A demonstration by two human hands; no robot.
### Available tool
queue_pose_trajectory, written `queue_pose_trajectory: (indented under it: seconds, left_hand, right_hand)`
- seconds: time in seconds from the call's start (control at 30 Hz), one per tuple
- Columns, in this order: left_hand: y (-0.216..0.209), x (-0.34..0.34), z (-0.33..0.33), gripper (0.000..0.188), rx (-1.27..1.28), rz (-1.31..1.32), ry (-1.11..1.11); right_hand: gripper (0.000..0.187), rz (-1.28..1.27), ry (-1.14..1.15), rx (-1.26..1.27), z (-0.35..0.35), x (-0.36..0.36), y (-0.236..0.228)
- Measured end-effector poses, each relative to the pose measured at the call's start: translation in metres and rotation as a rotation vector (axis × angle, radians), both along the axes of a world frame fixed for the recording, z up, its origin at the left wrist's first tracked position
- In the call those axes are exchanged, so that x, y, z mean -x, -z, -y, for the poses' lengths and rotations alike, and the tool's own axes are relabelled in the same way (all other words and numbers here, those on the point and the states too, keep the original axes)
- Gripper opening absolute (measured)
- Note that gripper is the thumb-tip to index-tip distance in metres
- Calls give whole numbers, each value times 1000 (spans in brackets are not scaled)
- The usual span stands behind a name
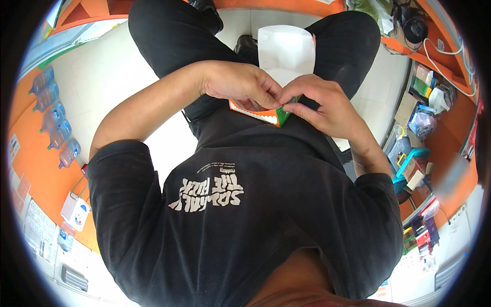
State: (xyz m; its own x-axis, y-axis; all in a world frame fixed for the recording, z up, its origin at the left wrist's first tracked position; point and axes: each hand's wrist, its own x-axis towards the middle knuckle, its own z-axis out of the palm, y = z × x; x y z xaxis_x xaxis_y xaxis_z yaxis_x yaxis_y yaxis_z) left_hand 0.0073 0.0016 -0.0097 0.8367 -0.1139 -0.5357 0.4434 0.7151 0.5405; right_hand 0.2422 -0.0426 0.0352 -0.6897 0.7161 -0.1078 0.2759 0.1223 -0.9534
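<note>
Black shirt (245, 215) fills the lower view, closest to the lens, with white lettering across its chest. Beyond it both hands meet over a small box (263, 115), orange with a white edge and a green end, held just in front of the belly and above the lap.

Left hand (240, 83) comes in from the left, its fingers curled down onto the box's upper edge near the middle, pinching at it. Right hand (323, 105) comes in from the right and closes on the green end, thumb and forefinger nipped together there. Neither hand is open; both grip the box, and their fingertips nearly touch.

Its long axis runs from left hand to right hand, tilting a little downward toward the right. The green end lies under the right fingertips, so that hand is nearer to it.

Just past the hands, a white sheet (286, 51) rests on the black trousers (169, 36).
</note>
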Motion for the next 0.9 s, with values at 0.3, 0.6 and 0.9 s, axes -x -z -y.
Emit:
queue_pose_trajectory:
  seconds: [0.3, 0.6, 0.9]
  left_hand:
    - [-59, 24, -29, 24, -846, -91, -107]
    - [-35, 18, -10, 47, -1520, -331, -1203]
    - [-34, 44, -16, 35, -1251, -403, -1559]
  right_hand:
    - [15, 92, 45, 145, -18, 4, 6]
    - [21, -561, 501, 289, -59, 104, 21]
    - [30, -153, 695, -605, -107, 78, -28]
